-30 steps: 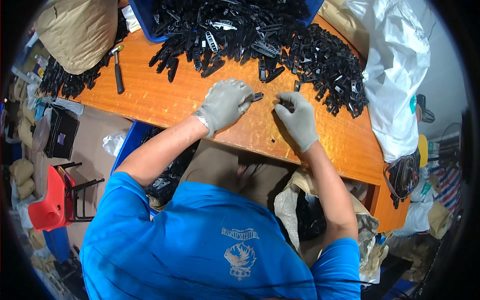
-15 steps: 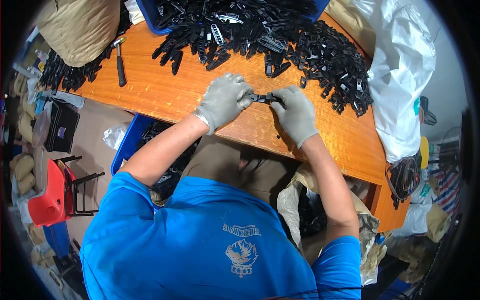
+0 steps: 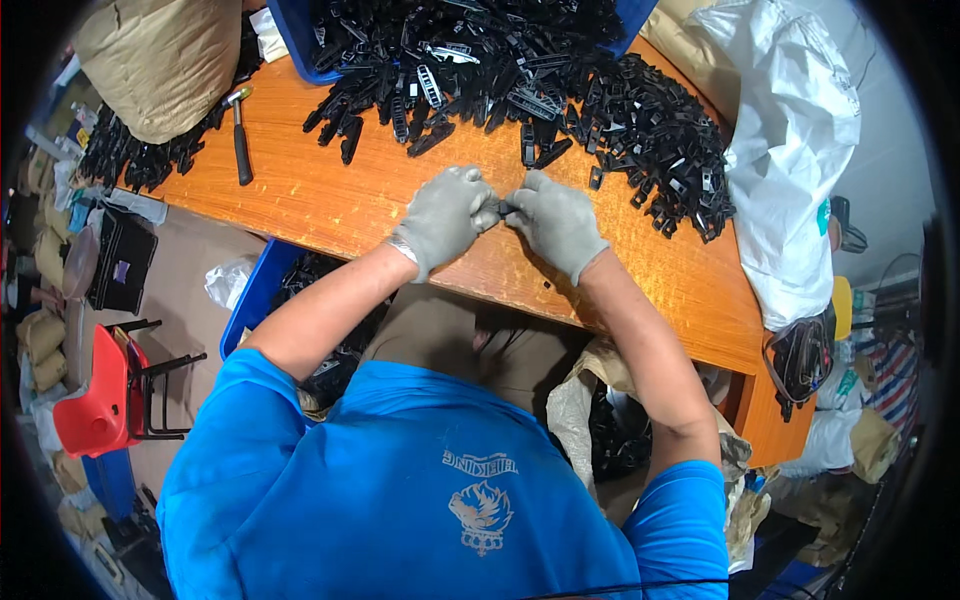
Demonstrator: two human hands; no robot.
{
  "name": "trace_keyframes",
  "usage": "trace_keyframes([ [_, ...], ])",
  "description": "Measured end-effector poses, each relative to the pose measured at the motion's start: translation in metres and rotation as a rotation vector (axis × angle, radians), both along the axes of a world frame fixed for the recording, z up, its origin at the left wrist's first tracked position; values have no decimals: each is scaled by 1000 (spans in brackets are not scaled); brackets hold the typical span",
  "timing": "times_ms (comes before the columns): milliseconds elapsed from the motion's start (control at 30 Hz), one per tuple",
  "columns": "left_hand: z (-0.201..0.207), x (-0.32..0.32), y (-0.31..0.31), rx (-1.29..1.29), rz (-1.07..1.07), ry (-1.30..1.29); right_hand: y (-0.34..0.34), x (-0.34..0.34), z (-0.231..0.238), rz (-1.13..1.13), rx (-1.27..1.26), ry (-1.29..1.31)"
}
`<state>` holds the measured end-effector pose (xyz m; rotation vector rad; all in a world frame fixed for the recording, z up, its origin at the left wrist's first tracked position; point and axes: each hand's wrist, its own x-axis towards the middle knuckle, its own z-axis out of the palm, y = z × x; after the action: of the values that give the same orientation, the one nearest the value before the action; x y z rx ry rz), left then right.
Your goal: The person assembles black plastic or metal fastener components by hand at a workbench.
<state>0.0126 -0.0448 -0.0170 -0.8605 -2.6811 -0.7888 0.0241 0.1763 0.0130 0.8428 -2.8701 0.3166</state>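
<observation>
Head view. Left hand (image 3: 447, 218): gray-gloved, fingers curled, thumb and fingertips gripping one end of a small black part (image 3: 504, 208). Right hand (image 3: 556, 222): gray-gloved likewise, fingers bent, thumb and fingertips closed on the part's other end. Black part: held between the two sets of fingertips, above the bare front of the wooden table (image 3: 300, 165); mostly covered by the gloves, its full shape could not be told.

Pose: hands brought close together, near the table's front edge; left forearm slanting up and rightward, right forearm slanting up and leftward, both bare, elbows bent and spread wide. A small dark fragment (image 3: 547, 285) lay on the tabletop, just below the right hand.

Beyond the hands: a heap of black parts (image 3: 655, 140), spilling from a blue bin (image 3: 297, 45); a hammer (image 3: 242, 145) to the left, head toward the far side.

Markings: blue shirt (image 3: 350, 480), bearing a pale crest (image 3: 480, 515) with flame-like strokes, and pale block lettering (image 3: 480, 463) on a band beside it; white sack (image 3: 790, 150) at the right, with a green printed patch (image 3: 823, 215), its print too small to read.
</observation>
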Motion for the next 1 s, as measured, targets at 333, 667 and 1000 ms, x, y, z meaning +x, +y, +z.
trace_keyframes([
  [333,85,15,-150,-6,-64,-731,85,1,-11,-334,-301,87],
  [667,38,-67,54,-86,86,-82,60,-39,-4,-608,-12,18],
  [1000,23,-40,33,-103,23,-71,71,27,-5,-380,63,-38],
])
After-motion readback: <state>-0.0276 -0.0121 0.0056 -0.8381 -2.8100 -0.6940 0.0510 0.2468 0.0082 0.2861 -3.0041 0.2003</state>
